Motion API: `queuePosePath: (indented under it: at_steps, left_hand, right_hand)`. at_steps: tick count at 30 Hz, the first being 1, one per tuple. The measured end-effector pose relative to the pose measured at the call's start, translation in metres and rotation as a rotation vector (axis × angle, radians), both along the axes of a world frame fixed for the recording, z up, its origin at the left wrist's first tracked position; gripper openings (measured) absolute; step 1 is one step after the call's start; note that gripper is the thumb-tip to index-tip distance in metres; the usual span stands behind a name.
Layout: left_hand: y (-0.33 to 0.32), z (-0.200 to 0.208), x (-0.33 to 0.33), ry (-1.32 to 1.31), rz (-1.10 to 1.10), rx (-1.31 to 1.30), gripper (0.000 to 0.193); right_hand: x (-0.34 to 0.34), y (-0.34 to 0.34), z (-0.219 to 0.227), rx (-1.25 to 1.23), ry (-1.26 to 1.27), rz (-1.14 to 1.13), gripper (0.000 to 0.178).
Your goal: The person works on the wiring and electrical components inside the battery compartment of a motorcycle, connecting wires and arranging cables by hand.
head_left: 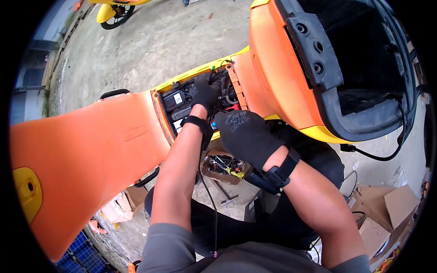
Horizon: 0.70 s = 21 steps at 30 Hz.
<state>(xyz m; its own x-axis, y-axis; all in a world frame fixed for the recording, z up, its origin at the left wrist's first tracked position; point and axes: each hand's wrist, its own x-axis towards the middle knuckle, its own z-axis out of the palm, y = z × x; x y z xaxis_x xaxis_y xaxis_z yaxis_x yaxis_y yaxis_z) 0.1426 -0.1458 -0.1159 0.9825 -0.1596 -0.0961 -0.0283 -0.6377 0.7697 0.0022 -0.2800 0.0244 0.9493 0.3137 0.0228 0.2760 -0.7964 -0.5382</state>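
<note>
Found in the upper middle of the frame: open compartment (186, 75) of an orange-and-yellow vehicle body (91, 145), set between a long panel at left and a flared section (268, 77) at upper right. Left hand (207, 93), black-gloved, lowered into the compartment among dark parts and cables (226, 94); fingertips hidden, cannot tell whether open or gripping. Right hand (241, 134), likewise gloved, at the near edge in the centre of the frame, back uppermost, fingers turned out of sight; cannot tell whether closed on anything. Judged from posture: brought close together to share a tight space, gloves probably worn against edges and grime. Carton (227, 179) of small dark parts, with a yellow tool (236, 174), placed below the compartment, presumably for short reach. Appearance of compartment: yellow along far rim, orange and tabbed at right end, crowded inside; black box-shaped module (174, 99) with pale label at left, red piece (233, 107) and blue piece (214, 123) towards near edge. Long panel smooth, with shallow oblong marking.
</note>
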Motion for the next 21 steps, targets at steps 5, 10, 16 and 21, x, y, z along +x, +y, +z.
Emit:
queuePosePath:
  at_steps: [5, 10, 16, 21]
  left_hand:
    - [0.031, 0.028, -0.015, 0.267, -0.027, -0.448, 0.015]
    - [0.061, 0.041, -0.041, 0.388, -0.028, -0.616, 0.018]
    - [0.071, 0.019, -0.056, 0.073, -0.246, -0.319, 0.021]
    - [0.070, 0.023, -0.051, 0.038, -0.355, -0.172, 0.026]
  right_hand:
    - [0.004, -0.014, -0.011, 0.043, -0.086, 0.043, 0.011]
    - [0.009, -0.021, -0.015, 0.114, -0.006, 0.029, 0.010]
    - [0.023, -0.030, -0.010, 0.052, 0.159, -0.039, 0.018]
    - [0.028, -0.034, -0.007, 0.087, 0.175, -0.038, 0.020]
